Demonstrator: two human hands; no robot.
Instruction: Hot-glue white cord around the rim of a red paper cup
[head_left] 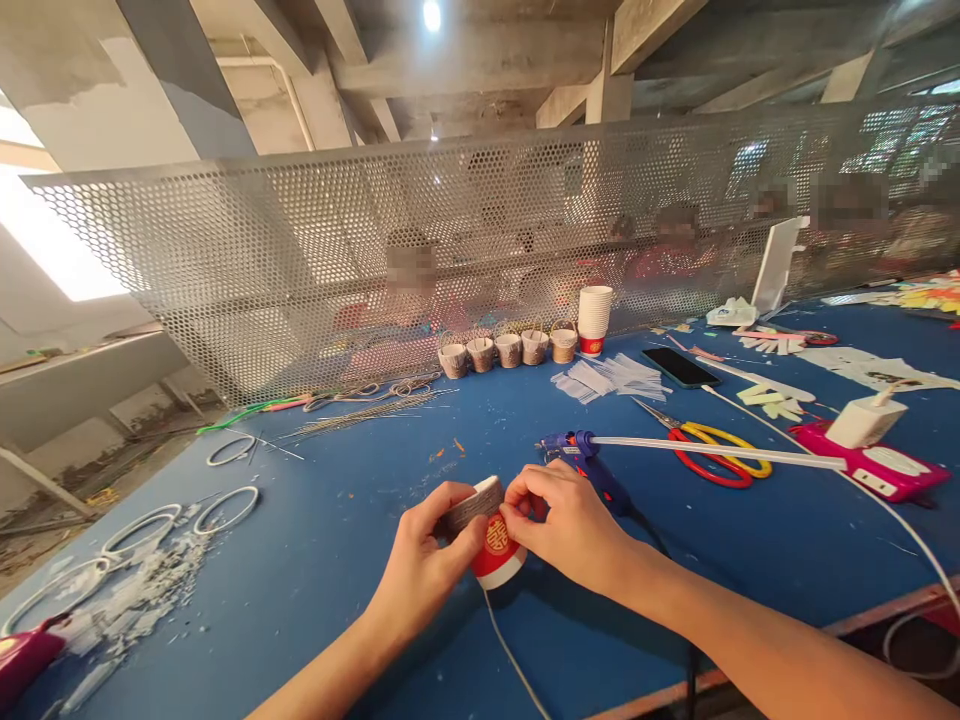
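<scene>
My left hand [427,545] is closed around a tilted paper cup [501,568], red with a gold emblem and a white lower edge. A band of grey cord [480,505] wraps the upper part of this cup. My right hand [559,510] pinches at the cup's right side, by the cord band. What lies between its fingertips is hidden. From below the cup a thin pale cord [504,640] runs down to the table's front edge. Just behind my right hand lies a blue hot glue gun [589,462] with a long white glue stick in it.
Several cord-wrapped cups [508,350] stand along the mesh screen [285,270], beside a stack of paper cups [595,315]. Right are white strips [611,378], a phone [681,367], scissors [724,455] and a pink power strip [874,460]. Cord loops [142,530] lie left.
</scene>
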